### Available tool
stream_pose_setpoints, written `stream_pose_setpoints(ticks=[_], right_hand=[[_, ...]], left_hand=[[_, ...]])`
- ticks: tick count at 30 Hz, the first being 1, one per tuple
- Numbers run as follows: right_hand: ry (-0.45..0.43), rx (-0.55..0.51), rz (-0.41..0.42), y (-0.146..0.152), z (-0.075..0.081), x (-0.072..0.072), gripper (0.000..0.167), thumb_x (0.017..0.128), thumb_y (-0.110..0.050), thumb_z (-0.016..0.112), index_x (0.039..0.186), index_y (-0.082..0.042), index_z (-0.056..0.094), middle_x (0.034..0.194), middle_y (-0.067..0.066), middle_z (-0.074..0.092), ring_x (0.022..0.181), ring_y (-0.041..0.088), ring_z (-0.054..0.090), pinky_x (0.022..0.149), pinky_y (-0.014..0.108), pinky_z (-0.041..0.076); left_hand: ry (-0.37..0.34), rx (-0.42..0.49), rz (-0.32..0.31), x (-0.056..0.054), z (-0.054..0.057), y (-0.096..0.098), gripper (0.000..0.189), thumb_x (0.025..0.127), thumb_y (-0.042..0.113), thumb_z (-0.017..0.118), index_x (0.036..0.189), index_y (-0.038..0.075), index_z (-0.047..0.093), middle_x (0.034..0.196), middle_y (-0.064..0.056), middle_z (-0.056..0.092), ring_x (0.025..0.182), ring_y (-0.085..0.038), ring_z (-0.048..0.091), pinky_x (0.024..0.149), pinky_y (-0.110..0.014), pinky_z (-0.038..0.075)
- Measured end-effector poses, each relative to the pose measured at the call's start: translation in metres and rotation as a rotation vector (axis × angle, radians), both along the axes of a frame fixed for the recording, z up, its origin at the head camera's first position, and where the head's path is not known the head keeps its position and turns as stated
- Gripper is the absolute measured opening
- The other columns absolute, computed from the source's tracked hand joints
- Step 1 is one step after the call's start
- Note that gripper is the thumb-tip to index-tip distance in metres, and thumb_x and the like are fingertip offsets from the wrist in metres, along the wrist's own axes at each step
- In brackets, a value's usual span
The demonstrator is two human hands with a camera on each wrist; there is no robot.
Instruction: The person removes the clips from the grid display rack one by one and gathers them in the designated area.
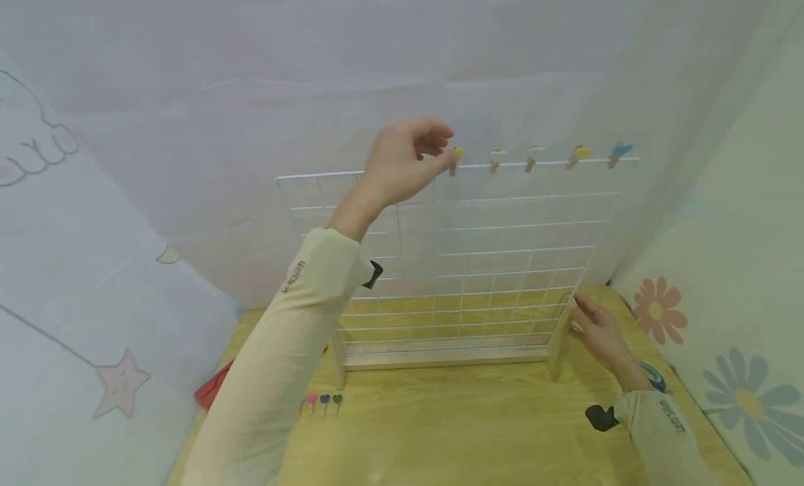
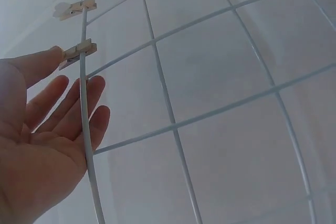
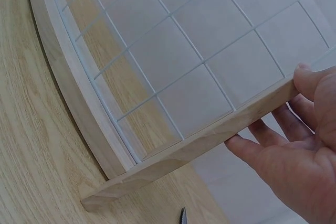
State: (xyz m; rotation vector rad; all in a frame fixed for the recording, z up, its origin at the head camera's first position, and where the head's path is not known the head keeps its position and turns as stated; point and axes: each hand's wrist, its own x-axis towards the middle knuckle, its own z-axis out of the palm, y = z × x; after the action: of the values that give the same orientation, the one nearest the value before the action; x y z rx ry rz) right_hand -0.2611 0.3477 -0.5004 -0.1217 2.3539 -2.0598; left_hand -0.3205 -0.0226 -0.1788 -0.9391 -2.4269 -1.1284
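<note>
A white wire grid (image 1: 490,252) stands upright in a wooden stand (image 1: 446,360). My left hand (image 1: 405,161) is at its top bar, with the thumb tip touching a small wooden clothespin with a yellow heart (image 1: 457,153). In the left wrist view the fingers (image 2: 94,95) of that hand spread loosely, apart from the clothespin (image 2: 79,51). Further right along the bar sit clothespins with white hearts, a yellow heart (image 1: 581,153) and a blue heart (image 1: 620,150). My right hand (image 1: 599,332) grips the stand's right side post (image 3: 210,137) between thumb and fingers.
On the wooden table (image 1: 440,430), several heart clothespins lie in a row, among them a pink one (image 1: 310,399) and a green one (image 1: 337,399). A red object (image 1: 213,386) is partly behind my left sleeve. A dark blue-green rounded object (image 1: 653,376) lies beyond my right wrist.
</note>
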Motion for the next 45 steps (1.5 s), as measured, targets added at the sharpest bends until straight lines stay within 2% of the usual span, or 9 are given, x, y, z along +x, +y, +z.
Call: stream_pose_setpoints(ticks=[7,14,20,26,32,35,39,42,45], right_hand=[[-0.016,-0.003,-0.002,0.001,0.001,0.001,0.07,0.104,-0.032,0.039,0.15,0.005,0.002,0.154,0.03,0.001,0.139,0.045,0.014,0.09,0.018,0.046],[-0.001,-0.01,-0.003,-0.001,0.001,0.004,0.07,0.103,-0.031,0.041,0.15,0.007,0.004,0.152,0.034,0.004,0.123,0.004,0.041,0.087,0.016,0.047],[0.01,-0.015,0.003,-0.002,0.004,0.005,0.07,0.104,-0.03,0.041,0.149,0.007,0.004,0.152,0.035,0.005,0.126,0.009,0.041,0.089,0.018,0.047],[0.014,-0.035,0.016,-0.002,0.003,0.004,0.069,0.104,-0.028,0.04,0.149,0.008,0.002,0.151,0.035,0.004,0.114,-0.007,0.044,0.088,0.017,0.047],[-0.002,-0.008,0.006,-0.002,0.002,0.004,0.07,0.104,-0.03,0.04,0.149,0.007,0.003,0.152,0.033,0.004,0.136,0.027,0.031,0.09,0.019,0.047],[0.008,0.006,0.006,-0.003,0.002,0.004,0.069,0.104,-0.03,0.039,0.149,0.008,0.003,0.152,0.035,0.005,0.135,0.028,0.031,0.09,0.019,0.047],[0.015,0.016,0.012,-0.004,0.003,0.003,0.069,0.104,-0.03,0.038,0.149,0.009,0.003,0.152,0.035,0.005,0.136,0.036,0.027,0.09,0.019,0.046],[0.009,0.022,0.02,-0.004,0.002,0.003,0.069,0.104,-0.031,0.037,0.149,0.008,0.002,0.153,0.033,0.004,0.137,0.048,0.017,0.094,0.025,0.045],[0.007,0.022,0.029,-0.004,0.002,0.002,0.07,0.104,-0.032,0.037,0.149,0.007,0.001,0.153,0.033,0.003,0.136,0.051,0.013,0.096,0.028,0.044]], left_hand=[[-0.032,-0.119,-0.049,0.002,0.004,0.005,0.02,0.092,0.017,0.066,0.109,0.007,0.069,0.098,-0.003,0.069,0.085,-0.01,0.064,0.078,-0.022,0.05],[-0.054,-0.102,-0.054,0.002,0.004,0.005,0.015,0.095,0.019,0.061,0.101,0.01,0.071,0.086,0.002,0.07,0.077,-0.005,0.063,0.075,-0.022,0.049],[-0.04,-0.101,-0.028,0.002,0.005,0.007,0.016,0.096,0.019,0.061,0.101,0.008,0.071,0.083,0.0,0.069,0.073,-0.008,0.062,0.07,-0.022,0.048],[-0.048,-0.083,-0.014,0.002,0.005,0.009,0.014,0.094,0.014,0.063,0.099,0.006,0.072,0.083,-0.004,0.07,0.073,-0.012,0.063,0.07,-0.022,0.046],[-0.033,-0.023,-0.003,-0.002,0.002,0.008,0.013,0.092,0.013,0.065,0.097,0.005,0.074,0.08,-0.005,0.071,0.072,-0.011,0.061,0.069,-0.022,0.044],[-0.058,0.046,-0.005,-0.003,0.001,0.006,0.013,0.092,0.014,0.066,0.096,0.006,0.075,0.081,-0.005,0.072,0.075,-0.009,0.063,0.073,-0.021,0.046],[-0.095,0.158,-0.047,-0.003,0.002,0.002,0.012,0.092,0.013,0.065,0.095,0.006,0.074,0.082,-0.004,0.072,0.077,-0.01,0.066,0.076,-0.023,0.049],[-0.105,0.22,-0.115,-0.002,0.003,-0.002,0.013,0.093,0.011,0.063,0.099,0.004,0.073,0.084,-0.006,0.071,0.076,-0.014,0.066,0.076,-0.028,0.051],[-0.12,0.252,-0.186,-0.001,0.003,-0.007,0.017,0.094,0.011,0.062,0.105,0.003,0.071,0.087,-0.007,0.07,0.077,-0.016,0.064,0.076,-0.033,0.052]])
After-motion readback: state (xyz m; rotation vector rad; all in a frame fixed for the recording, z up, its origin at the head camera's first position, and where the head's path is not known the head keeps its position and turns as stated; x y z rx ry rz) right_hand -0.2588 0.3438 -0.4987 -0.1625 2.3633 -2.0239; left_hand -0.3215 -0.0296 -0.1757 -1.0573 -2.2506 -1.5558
